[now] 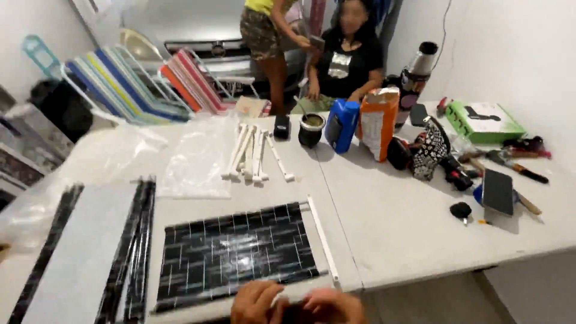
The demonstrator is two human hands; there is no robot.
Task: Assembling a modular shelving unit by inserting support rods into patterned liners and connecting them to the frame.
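Left hand (257,302) and right hand (333,306) meet at near table (408,234) edge, fingers curled around small dark thing, unclear what. Black patterned sheet (235,252) flat just beyond hands, white rail (323,240) along its right edge. White rods (252,153) farther beyond.

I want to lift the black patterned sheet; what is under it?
The black patterned sheet lies flat on the white table, a white strip along its right edge. Anything beneath is hidden.

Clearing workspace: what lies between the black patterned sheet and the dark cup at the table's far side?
In the head view, a bundle of white plastic rods lies between the black patterned sheet and the dark cup.
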